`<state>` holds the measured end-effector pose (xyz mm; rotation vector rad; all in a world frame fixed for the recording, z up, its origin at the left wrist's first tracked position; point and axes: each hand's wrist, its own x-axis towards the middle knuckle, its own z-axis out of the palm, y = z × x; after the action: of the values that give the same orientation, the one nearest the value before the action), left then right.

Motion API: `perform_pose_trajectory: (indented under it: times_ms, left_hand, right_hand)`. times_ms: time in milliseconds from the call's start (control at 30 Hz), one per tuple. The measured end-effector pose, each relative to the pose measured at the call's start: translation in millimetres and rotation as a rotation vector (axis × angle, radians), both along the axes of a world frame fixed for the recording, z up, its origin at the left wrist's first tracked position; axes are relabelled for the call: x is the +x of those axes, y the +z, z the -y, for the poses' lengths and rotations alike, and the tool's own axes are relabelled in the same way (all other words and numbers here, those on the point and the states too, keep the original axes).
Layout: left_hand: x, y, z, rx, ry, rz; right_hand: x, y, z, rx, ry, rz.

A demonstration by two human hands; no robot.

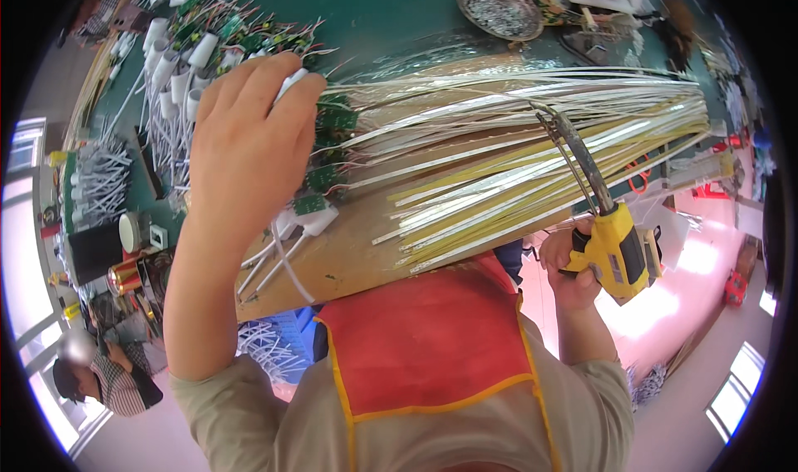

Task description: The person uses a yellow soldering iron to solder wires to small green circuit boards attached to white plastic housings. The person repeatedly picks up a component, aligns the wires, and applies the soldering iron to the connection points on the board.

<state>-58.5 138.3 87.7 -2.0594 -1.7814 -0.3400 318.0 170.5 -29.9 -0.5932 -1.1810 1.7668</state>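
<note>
My left hand [253, 131] reaches over the left part of the bench, its fingers bent around a white plastic piece [289, 84] that shows only partly between them. Beside and under it, small green circuit boards [336, 116] join by thin wires to long white strips [465, 102] lying across a brown board. My right hand [572, 264], at the bench's near right edge, grips a yellow and black soldering gun [619, 256] by its handle. The gun's long metal nozzle points up and left, above the white and yellow strips [482, 198].
White plastic housings with cables [166, 77] crowd the far left. A round dish of metallic bits [499, 9] stands at the far right, near a cluttered stand [590, 7]. Orange-handled scissors [637, 175] lie by the strips. Another person [108, 376] is at lower left.
</note>
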Motion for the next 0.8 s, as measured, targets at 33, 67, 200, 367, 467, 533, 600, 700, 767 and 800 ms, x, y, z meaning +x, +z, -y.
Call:
perform_pose_trajectory:
  times_ms: [33,67,200,367,467,533,600,700,767,800]
  left_hand:
    - [6,2,-2,-0.035,-0.006,0.068]
    - [17,2,-4,-0.059,-0.037,0.133]
    - [62,-17,-28,-0.185,-0.132,0.255]
    - [102,-61,-75,-0.288,-0.090,0.230]
    - [114,-79,-101,-0.466,-0.028,0.206]
    - [117,-79,-115,-0.666,0.048,0.251]
    - [121,-81,-121,-0.631,0.051,0.201]
    - [127,-89,-124,-0.616,0.035,0.157]
    - [129,-92,-126,-0.613,0.035,0.157]
    - [130,-93,-126,-0.614,0.040,0.170]
  right_hand:
    - [3,1,-1,-0.023,-0.024,0.006]
    - [7,1,-1,-0.004,-0.039,0.008]
    - [12,-3,-8,0.019,-0.105,-0.006]
    - [21,2,-12,0.036,-0.194,-0.017]
    - [29,0,-12,-0.010,-0.270,-0.028]
    - [43,-6,-12,-0.034,-0.290,-0.018]
    - [56,-11,-11,-0.058,-0.293,-0.011]
    - [63,-11,-9,-0.096,-0.340,-0.005]
    - [68,-12,-11,-0.116,-0.336,0.000]
    - [71,-12,-10,-0.129,-0.334,0.007]
